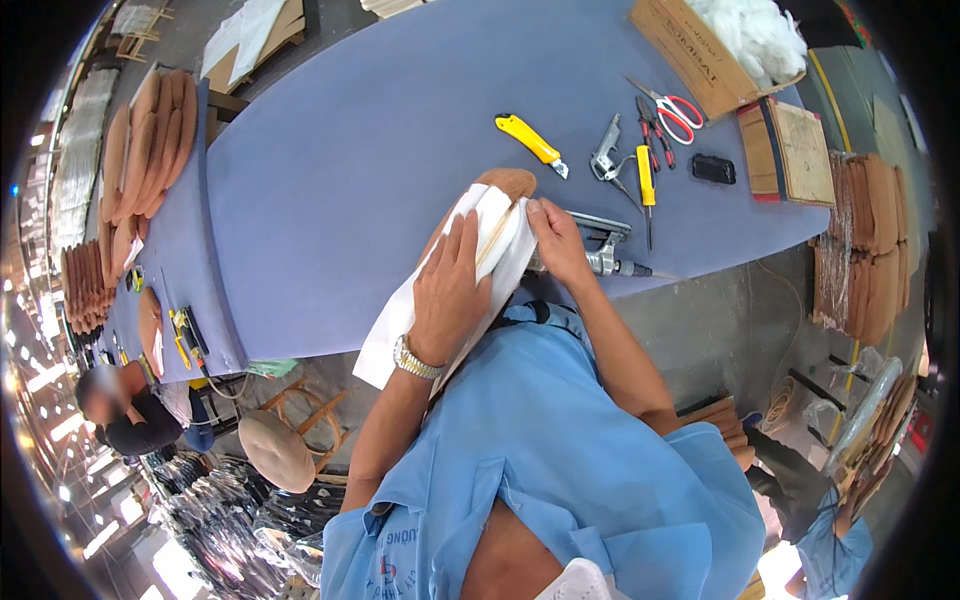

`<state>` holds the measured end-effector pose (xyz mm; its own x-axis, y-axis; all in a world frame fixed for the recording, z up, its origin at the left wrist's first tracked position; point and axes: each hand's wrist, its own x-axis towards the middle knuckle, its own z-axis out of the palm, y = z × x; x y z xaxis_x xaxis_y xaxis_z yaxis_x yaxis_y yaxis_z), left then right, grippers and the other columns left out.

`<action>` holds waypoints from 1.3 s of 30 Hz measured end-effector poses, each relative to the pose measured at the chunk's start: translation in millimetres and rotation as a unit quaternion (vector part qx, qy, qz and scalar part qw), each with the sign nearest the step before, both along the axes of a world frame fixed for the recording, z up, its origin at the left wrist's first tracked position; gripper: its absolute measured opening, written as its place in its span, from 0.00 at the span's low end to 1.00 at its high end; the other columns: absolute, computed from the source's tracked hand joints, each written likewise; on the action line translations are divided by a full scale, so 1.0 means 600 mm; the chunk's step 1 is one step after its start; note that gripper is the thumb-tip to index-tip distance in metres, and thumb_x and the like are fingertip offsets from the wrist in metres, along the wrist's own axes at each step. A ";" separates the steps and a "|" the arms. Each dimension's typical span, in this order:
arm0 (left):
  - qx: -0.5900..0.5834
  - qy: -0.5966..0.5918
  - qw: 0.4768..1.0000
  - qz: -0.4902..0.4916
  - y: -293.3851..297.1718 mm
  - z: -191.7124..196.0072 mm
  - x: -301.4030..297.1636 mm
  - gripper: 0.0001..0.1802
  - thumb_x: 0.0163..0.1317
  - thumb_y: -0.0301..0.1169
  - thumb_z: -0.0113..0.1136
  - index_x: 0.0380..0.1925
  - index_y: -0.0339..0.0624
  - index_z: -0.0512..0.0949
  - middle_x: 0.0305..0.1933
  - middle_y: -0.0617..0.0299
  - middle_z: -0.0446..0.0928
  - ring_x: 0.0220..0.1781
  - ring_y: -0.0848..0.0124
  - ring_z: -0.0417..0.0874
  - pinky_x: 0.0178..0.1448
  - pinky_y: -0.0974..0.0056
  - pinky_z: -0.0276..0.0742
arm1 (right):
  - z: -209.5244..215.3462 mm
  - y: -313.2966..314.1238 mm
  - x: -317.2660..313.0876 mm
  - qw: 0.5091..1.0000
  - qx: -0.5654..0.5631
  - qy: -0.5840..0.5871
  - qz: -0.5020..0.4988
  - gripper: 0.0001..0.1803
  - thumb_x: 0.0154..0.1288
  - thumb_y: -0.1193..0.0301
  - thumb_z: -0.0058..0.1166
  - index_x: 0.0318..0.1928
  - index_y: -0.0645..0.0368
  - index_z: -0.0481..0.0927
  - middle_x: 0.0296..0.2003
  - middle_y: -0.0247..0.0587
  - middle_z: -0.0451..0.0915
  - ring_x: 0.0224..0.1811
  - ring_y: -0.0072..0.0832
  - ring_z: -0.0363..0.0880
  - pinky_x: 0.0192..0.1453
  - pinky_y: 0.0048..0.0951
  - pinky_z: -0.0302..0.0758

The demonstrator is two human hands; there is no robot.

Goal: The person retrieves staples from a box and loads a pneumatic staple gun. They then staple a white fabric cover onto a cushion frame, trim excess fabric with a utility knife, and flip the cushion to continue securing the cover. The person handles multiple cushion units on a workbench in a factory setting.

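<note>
A brown padded piece [512,181] with white fabric [395,335] over it stands tilted at the table's near edge, against my body. My left hand [450,300], a metal watch on its wrist, lies on the white fabric with its fingers stretched out flat. At the right side, my right hand [560,240] has its thumb and fingers closed on the fabric's edge near the brown end. Just beyond the right wrist lies a metal air stapler [605,250], partly hidden by that hand.
On the blue-covered table [350,150] lie a yellow utility knife [530,140], an air blow gun [606,150], a yellow screwdriver [646,180], pliers [655,130], red-handled scissors [678,115] and a black case [713,168]. A cardboard box [690,50] holds white stuffing. Another person [150,420] sits left.
</note>
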<state>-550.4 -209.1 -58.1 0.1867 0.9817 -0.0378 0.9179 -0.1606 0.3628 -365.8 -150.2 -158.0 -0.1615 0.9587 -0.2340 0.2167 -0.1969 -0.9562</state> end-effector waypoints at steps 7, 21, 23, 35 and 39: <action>0.035 -0.046 0.993 -0.098 0.068 -0.001 0.023 0.52 0.48 0.22 0.67 0.77 0.36 0.57 0.80 0.40 0.58 0.78 0.42 0.64 0.77 0.47 0.65 | 0.106 -0.005 -0.011 0.933 0.288 -0.169 -0.134 0.05 0.68 0.70 0.61 0.40 0.58 0.80 0.32 0.41 0.78 0.34 0.38 0.81 0.43 0.37 0.78; 0.022 -0.179 0.978 -0.101 0.094 -0.054 0.010 0.45 0.51 0.22 0.65 0.73 0.40 0.66 0.74 0.46 0.70 0.74 0.48 0.72 0.73 0.46 0.68 | 0.116 0.003 -0.019 0.952 0.149 -0.265 0.024 0.17 0.68 0.58 0.60 0.33 0.59 0.77 0.30 0.46 0.81 0.32 0.51 0.82 0.35 0.50 0.75; 0.020 -0.179 0.979 -0.099 0.094 -0.059 0.010 0.44 0.51 0.22 0.66 0.73 0.40 0.66 0.74 0.46 0.71 0.73 0.48 0.72 0.73 0.46 0.68 | 0.112 0.006 -0.020 0.953 0.150 -0.261 0.027 0.16 0.70 0.58 0.57 0.33 0.60 0.77 0.30 0.48 0.82 0.32 0.53 0.82 0.35 0.51 0.75; 0.031 -0.176 0.978 -0.102 0.086 -0.061 0.008 0.42 0.50 0.23 0.66 0.71 0.39 0.68 0.74 0.45 0.69 0.74 0.47 0.72 0.75 0.44 0.65 | 0.002 0.006 0.010 0.969 -0.093 0.217 -0.068 0.18 0.77 0.62 0.53 0.29 0.60 0.76 0.25 0.24 0.77 0.23 0.16 0.70 0.27 0.26 0.67; 0.010 -0.159 0.981 -0.106 0.092 -0.049 0.013 0.46 0.51 0.24 0.65 0.74 0.40 0.63 0.80 0.44 0.61 0.78 0.48 0.66 0.78 0.41 0.61 | 0.027 0.011 0.001 0.996 0.037 0.012 -0.080 0.18 0.75 0.62 0.56 0.29 0.62 0.77 0.22 0.37 0.77 0.22 0.27 0.74 0.29 0.33 0.70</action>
